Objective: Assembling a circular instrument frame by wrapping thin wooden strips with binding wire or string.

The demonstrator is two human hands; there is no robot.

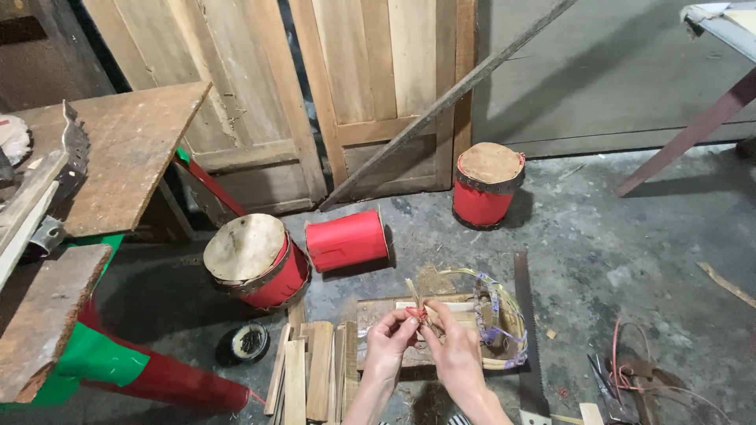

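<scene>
Head view, looking down at a concrete floor (614, 260). Left hand (387, 345) and right hand (450, 346) meet over a wooden block (378, 315) low in the centre of the frame. Fingers of both hands are closed in a pinch on a small red piece (416, 313), from which a thin pale strip (413, 293) sticks up at a slight tilt; whether the red piece is tape or cord cannot be told. Just right of the hands lies a bent cane hoop (504, 311) partly wound with bluish binding, and beside that a hand saw (526, 315) flat on the floor. Left of the hands, a bundle of short wood slats (309, 370) and a dark roll of wire (250, 341). Farther back: a red drum (256, 260) tipped on its side, skin facing the camera; a bare red cylinder (346, 240) lying down; a second red drum (487, 185) upright near the wooden doors (370, 86). A worn wooden table (130, 149) stands at the left.
</scene>
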